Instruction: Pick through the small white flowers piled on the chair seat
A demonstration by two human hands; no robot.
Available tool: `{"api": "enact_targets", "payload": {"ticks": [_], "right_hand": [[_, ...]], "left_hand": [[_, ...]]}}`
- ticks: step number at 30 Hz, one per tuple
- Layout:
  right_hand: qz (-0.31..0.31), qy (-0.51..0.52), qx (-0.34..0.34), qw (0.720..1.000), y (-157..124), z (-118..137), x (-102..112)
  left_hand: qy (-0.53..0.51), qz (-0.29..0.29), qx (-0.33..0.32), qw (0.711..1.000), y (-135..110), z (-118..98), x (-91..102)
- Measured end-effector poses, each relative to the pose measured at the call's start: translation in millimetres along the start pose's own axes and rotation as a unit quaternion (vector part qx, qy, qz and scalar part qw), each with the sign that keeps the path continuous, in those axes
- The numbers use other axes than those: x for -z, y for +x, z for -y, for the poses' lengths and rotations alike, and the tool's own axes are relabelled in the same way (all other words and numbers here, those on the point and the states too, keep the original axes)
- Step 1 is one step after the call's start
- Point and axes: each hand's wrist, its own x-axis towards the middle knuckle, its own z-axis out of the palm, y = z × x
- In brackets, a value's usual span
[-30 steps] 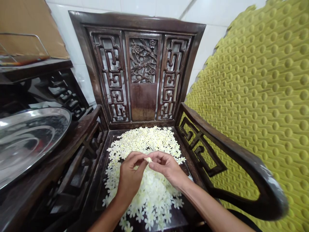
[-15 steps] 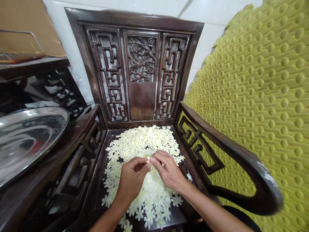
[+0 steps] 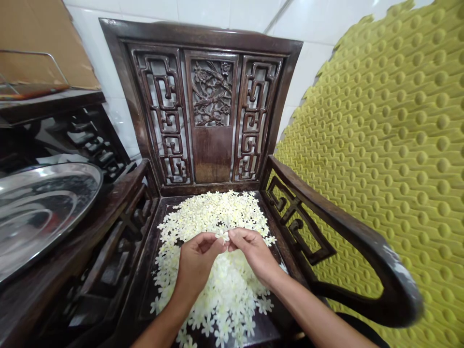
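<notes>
Between my fingertips is a small white flower (image 3: 222, 235). My left hand (image 3: 198, 258) pinches it from the left with thumb and forefinger. From the right, my right hand (image 3: 251, 249) has its thumb and fingers closed at the flower's edge, and both hands nearly touch. Beneath them, many loose white flowers (image 3: 221, 210) with pale yellow centres lie spread in a thick layer on the dark wooden chair seat (image 3: 264, 325). What the right fingertips grip exactly is partly hidden.
The carved chair back (image 3: 213, 152) rises behind the flowers, with a curved armrest (image 3: 340, 227) on the right. A round metal tray (image 3: 78, 193) rests at the left armrest. A yellow-green bumpy mat (image 3: 391, 145) stands at the right, and a cardboard sheet (image 3: 39, 29) at the back left.
The flower between my fingers now shows its open petals more fully. My right fingers have shifted slightly and curl more beneath it. The view has tilted a little.
</notes>
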Motion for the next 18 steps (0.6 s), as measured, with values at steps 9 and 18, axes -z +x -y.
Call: {"api": "enact_targets", "payload": {"ticks": [9,18], "right_hand": [[0.007,0.108,-0.072,0.992,-0.1,-2.9,-1.2],[-0.042,-0.178,0.105,0.977,-8.0,0.2,-1.1]], "left_hand": [[0.091,0.006,-0.065,0.994,-0.4,2.2,7.0],[-0.056,0.066,0.080,0.993,-5.2,-0.5,4.3]]}}
